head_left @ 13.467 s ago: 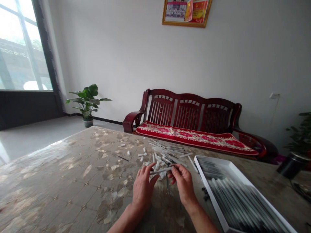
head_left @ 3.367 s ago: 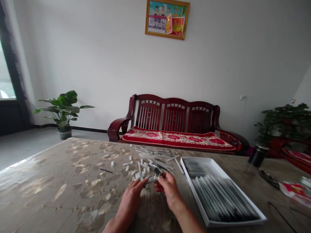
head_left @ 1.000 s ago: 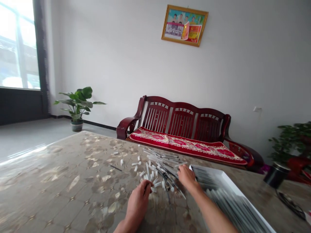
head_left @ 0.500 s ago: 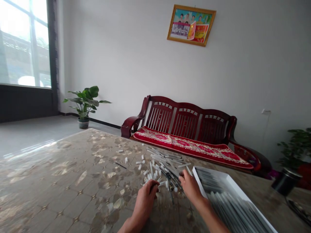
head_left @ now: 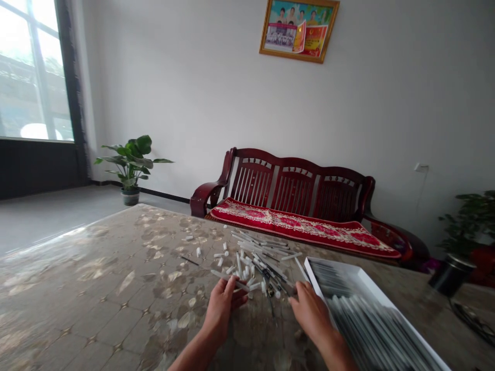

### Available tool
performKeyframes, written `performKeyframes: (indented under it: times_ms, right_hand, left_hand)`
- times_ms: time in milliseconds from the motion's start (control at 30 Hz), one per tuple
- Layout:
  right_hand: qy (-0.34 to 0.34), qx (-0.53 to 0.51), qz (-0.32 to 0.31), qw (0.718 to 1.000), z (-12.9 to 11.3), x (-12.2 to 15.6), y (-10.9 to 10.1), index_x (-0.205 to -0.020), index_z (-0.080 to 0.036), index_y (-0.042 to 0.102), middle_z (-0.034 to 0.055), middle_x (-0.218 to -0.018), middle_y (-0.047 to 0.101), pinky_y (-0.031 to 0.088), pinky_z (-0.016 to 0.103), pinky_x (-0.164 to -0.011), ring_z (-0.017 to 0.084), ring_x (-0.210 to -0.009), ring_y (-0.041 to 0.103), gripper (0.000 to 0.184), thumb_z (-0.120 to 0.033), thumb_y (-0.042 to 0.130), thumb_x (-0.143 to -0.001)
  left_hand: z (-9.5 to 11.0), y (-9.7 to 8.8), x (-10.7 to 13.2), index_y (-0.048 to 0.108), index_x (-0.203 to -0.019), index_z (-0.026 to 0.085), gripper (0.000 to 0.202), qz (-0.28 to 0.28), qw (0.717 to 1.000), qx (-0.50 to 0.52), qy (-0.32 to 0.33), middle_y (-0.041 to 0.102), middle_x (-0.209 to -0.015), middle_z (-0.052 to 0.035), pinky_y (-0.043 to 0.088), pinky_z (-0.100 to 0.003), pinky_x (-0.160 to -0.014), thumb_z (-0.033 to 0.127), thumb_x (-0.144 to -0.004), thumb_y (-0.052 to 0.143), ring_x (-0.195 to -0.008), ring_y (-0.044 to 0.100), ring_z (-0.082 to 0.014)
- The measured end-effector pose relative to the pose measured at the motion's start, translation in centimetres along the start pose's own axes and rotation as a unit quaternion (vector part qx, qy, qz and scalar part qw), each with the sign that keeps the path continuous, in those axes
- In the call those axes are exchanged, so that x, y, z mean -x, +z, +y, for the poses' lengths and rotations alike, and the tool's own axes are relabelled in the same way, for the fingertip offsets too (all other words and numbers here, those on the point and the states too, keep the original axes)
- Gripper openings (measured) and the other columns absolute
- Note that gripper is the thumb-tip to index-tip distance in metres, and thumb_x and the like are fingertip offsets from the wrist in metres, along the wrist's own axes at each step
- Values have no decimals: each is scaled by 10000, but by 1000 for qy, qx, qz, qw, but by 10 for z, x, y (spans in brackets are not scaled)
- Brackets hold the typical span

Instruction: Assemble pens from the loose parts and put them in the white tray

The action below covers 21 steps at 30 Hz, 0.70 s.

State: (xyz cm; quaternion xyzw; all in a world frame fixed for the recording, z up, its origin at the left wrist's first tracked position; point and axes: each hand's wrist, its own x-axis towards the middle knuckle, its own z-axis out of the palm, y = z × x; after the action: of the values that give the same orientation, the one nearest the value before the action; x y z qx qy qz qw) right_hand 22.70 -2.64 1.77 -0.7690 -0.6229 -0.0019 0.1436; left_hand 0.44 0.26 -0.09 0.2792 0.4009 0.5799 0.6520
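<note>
My left hand (head_left: 225,300) is closed around a slim translucent white pen barrel (head_left: 217,274), which lies across the thumb and fingers and points up to the left. Beside the pile's right edge, my right hand (head_left: 311,309) has its fingers curled together; whatever may be between them is hidden. Between and beyond both hands lie loose pen parts: short white caps (head_left: 247,276), dark thin rods (head_left: 273,278) and long clear barrels (head_left: 257,246). A white box (head_left: 381,295) stands right of my right hand, holding rows of pens (head_left: 371,324).
The table (head_left: 116,288) has a patterned, shiny cover. A single dark rod (head_left: 189,260) lies left of the pile. Behind the table is a red wooden bench (head_left: 296,188). A black pot (head_left: 451,275) with a plant and a dark cable (head_left: 472,324) are at the right.
My left hand has lifted and turned slightly left, and the barrel now shows in it. My right hand has drawn back a little from the pile. The view has shifted slightly.
</note>
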Motion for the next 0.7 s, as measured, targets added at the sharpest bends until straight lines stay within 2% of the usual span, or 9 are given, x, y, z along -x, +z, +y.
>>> performKeyframes:
  times_ms: [100,200,433,533,700]
  right_hand:
    - [2,61,-21,998,9,0,1,-1029,-183,666,131,-1094,694,464,260,-819,243,-1034,663,188,-195,600,-853]
    - [-14,91,-41,995,7,1,4,-1039,-166,679,149,-1062,708,472,270,-796,247,-1004,681,199,-166,546,-891]
    - [-7,119,-45,992,9,-1,8,-1041,-111,668,200,-1040,711,479,286,-701,261,-918,712,275,-50,439,-901]
    - [-23,70,-22,997,8,0,7,-990,-143,638,170,-971,724,457,266,-669,251,-902,712,212,-90,443,-927]
    - [-88,-104,-17,991,-13,8,11,-877,-233,546,54,-849,716,417,227,-611,194,-809,697,119,-148,476,-921]
  left_hand:
    - [-3,0,-3,605,-850,182,312,-10,999,33,-5,738,-784,-32,592,-264,-661,328,-670,813,-645,704,-139]
    - [-3,1,-3,602,-866,180,306,-13,998,59,-20,736,-754,-18,600,-249,-669,224,-667,830,-649,711,-136]
    - [7,0,-1,571,-854,168,97,31,993,109,-32,720,-758,-32,621,-275,-674,101,-847,639,-690,744,-164]
    - [7,0,-1,554,-852,171,89,37,990,136,-30,710,-778,-31,629,-309,-695,93,-885,580,-720,752,-183]
    - [8,0,-2,547,-851,163,82,48,986,160,-25,701,-795,-43,632,-347,-728,100,-891,580,-736,756,-199]
